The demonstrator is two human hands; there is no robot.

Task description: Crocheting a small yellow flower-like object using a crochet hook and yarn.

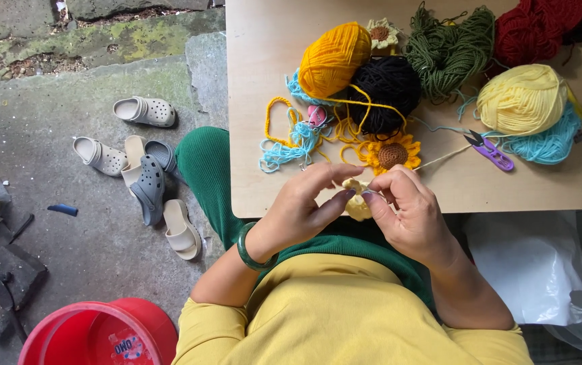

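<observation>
My left hand (pixel 304 203) and my right hand (pixel 409 209) meet at the near edge of the wooden table (pixel 264 40), both pinching a small pale yellow crochet piece (pixel 357 206). A thin pale strand runs from it toward the pale yellow yarn ball (pixel 521 98). A finished crochet sunflower (pixel 391 154) lies just beyond my fingers. A green bangle (pixel 247 253) circles my left wrist.
On the table lie orange yarn (pixel 335 57), black yarn (pixel 385 84), green yarn (pixel 450 51), dark red yarn (pixel 534 30), light blue yarn (pixel 548 142) and purple snips (pixel 488 150). Several sandals (pixel 145 179) sit on the stone floor at left. A red bucket (pixel 67 334) is at bottom left, a white plastic bag (pixel 541 270) at right.
</observation>
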